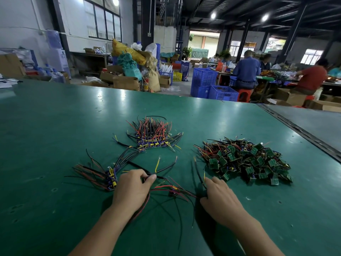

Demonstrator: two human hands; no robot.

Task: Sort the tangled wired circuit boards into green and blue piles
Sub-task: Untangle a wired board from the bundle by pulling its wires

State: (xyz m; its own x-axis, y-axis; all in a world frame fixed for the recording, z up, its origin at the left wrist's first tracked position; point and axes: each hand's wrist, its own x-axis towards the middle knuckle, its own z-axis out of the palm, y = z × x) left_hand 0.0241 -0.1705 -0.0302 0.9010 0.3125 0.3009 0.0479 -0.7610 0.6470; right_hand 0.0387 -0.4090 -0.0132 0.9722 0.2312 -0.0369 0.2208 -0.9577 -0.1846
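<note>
The left hand [134, 185] pinches a black wire [160, 177], and the right hand [219, 194] grips a second wire [198, 171]. A loose board [173, 192] lies between them, its wires running hand to hand. The green pile [249, 159] lies just beyond the right hand. The blue pile [153, 140] sits farther ahead.

10 o'clock: water dispenser [59, 59] by white wall [18, 24] | 11 o'clock: cardboard boxes [125, 82], yellow and teal sacks [130, 61] heaped behind | 1 o'clock: stacked blue crates [204, 80], red stool [244, 94] just beside | 2 o'clock: seated people [247, 71] at cluttered benches [227, 72] | 3 o'clock: grey tabletop [317, 124] | 6 o'clock: green table surface [153, 241]
</note>
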